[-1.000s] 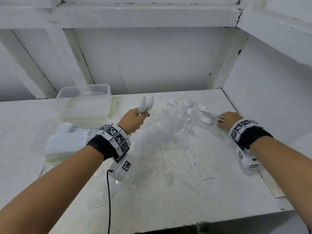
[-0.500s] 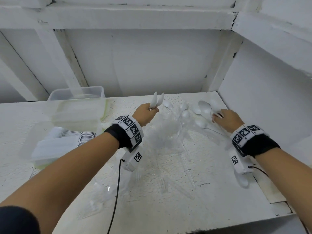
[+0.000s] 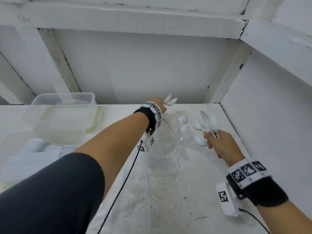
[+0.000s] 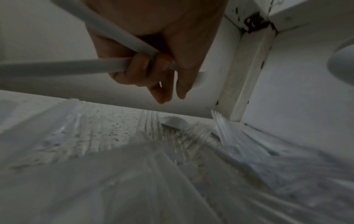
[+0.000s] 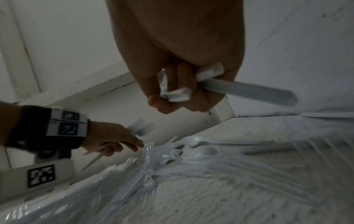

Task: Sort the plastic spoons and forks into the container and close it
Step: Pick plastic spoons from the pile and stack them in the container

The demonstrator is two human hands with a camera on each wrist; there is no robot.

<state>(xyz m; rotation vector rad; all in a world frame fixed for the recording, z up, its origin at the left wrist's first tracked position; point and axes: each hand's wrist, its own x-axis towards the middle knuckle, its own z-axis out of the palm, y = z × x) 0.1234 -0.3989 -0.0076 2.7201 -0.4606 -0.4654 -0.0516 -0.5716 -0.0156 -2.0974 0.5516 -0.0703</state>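
Note:
My left hand (image 3: 162, 105) grips two white plastic spoons (image 3: 170, 100) by their handles (image 4: 95, 66), held over the far side of the pile near the back wall. My right hand (image 3: 212, 137) grips several white spoons (image 3: 208, 121), bowls up, near the right wall; their handles (image 5: 249, 91) stick out of the fist. Loose white spoons (image 3: 183, 119) lie between the hands. A heap of clear plastic forks (image 3: 168, 149) spreads under my left wrist. A clear container (image 3: 64, 100) stands at the back left, with stacked white spoons (image 3: 43, 147) in front of it.
A clear lid or tub with a green seal (image 3: 92, 123) lies by the container, blurred. White walls close the shelf at the back and right (image 3: 270, 115). More clear forks (image 5: 147, 151) and spoons (image 5: 205, 151) lie on the rough white shelf top (image 3: 194, 183).
My left hand has moved forward to the back of the shelf, still holding its two spoons. My right hand has lifted several spoons off the shelf and drawn back a little.

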